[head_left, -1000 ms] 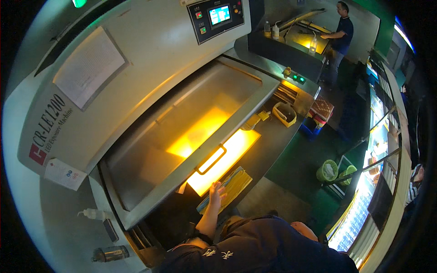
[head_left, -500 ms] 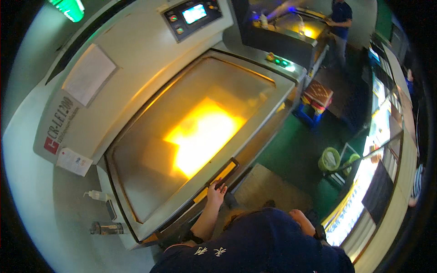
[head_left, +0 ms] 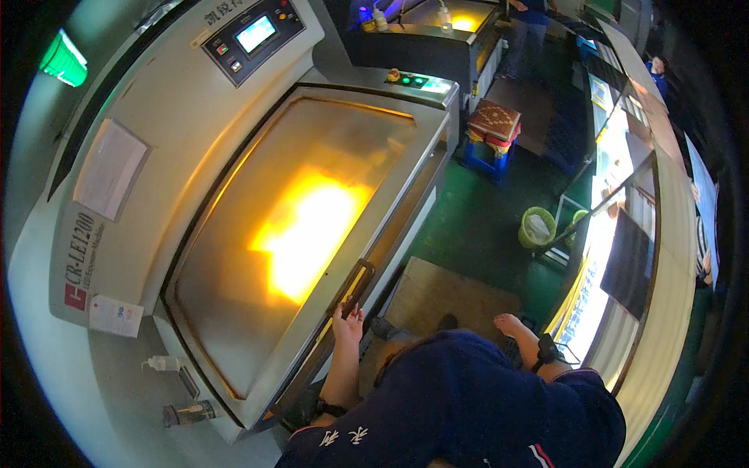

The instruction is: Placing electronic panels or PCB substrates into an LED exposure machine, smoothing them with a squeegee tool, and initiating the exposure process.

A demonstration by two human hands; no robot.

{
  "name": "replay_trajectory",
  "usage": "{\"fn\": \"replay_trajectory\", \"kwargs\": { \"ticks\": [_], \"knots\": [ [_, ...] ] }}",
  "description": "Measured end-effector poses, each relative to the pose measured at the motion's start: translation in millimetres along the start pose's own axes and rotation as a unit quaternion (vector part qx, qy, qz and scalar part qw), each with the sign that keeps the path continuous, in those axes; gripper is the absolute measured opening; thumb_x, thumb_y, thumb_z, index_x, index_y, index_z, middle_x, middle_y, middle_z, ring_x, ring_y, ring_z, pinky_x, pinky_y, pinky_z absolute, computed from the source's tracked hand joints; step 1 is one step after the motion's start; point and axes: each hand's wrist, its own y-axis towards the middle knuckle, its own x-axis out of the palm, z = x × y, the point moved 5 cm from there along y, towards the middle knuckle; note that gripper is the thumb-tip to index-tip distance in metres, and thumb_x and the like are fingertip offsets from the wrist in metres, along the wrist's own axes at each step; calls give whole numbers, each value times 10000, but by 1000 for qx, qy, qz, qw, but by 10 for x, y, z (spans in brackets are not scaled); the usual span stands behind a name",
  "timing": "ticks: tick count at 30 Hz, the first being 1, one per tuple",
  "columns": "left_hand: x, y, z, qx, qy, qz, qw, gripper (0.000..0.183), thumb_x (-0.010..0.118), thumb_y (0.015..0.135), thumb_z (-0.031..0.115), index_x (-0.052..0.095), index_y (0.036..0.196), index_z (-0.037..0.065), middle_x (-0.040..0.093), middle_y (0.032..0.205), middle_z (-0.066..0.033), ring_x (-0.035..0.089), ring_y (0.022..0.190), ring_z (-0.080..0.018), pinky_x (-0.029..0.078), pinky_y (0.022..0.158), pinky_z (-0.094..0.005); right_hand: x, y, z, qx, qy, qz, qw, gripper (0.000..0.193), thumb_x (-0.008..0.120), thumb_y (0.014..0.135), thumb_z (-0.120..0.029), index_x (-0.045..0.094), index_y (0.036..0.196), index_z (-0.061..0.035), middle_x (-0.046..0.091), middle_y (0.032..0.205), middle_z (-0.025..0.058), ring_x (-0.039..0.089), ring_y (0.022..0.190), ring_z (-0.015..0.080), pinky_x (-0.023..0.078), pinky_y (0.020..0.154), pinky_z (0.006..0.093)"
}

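Note:
The dark bar handle (head_left: 360, 282) runs along the front edge of a large exposure machine's lid frame (head_left: 324, 316). At the handle's lower end is my left hand (head_left: 348, 326), its fingers curled loosely around it. Beneath the lid's clear sheet (head_left: 234, 312), bright yellow light (head_left: 312, 234) glows over the middle. Away from the machine, my right hand (head_left: 511, 324) hangs by my right side with nothing visible in it, fingers loosely extended. A black band (head_left: 550, 355) circles my right wrist.
A long light table (head_left: 616, 168) with dark sheets lies along the right. Between it and the machine are a blue stool (head_left: 493, 125) with a patterned top and a green bin (head_left: 537, 226). A person (head_left: 527, 31) stands by another machine farther back. A dark cylindrical container (head_left: 189, 413) sits left.
The view has shifted, so the machine appears farther left and the stool and bin stand lower. My left hand stays at the handle; my right hand has swung slightly out from my body.

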Motion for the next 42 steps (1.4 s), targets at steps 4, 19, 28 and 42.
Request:
{"fn": "replay_trajectory", "kwargs": {
  "ticks": [4,19,28,42],
  "knots": [
    [52,-38,64,5,17,-36,999,221,536,982,282,564,1150,141,664,1156,1,599,960,-170,448,847,-392,-238,29,-606,-23,33,-15,999,303,526,913,-241,637,1149,-88,639,1221,80,574,1168,280,479,968,381],
    [455,-270,431,-121,-175,-140,967,265,570,907,318,634,983,73,666,1012,-103,614,967,-285,477,891,-451,-1102,-89,-2197,107,264,-50,957,406,505,953,-319,606,1238,-48,636,1216,175,601,1101,360,480,932,441],
    [1555,-1509,1950,-189,-351,-419,816,167,635,886,210,631,962,61,647,959,-66,594,1017,-221,393,1001,-439,-3154,-870,-2222,181,202,422,865,453,604,912,-355,590,1261,-67,618,1250,164,590,1131,350,477,955,434],
    [2495,-2201,3056,108,-226,-616,747,812,488,914,498,204,1492,3,265,1552,-168,232,1431,-331,146,1185,-492,-4902,-3384,-851,653,-235,433,576,658,696,805,-206,448,1415,-206,392,1497,89,349,1400,290,282,1132,512]
  ]
}}
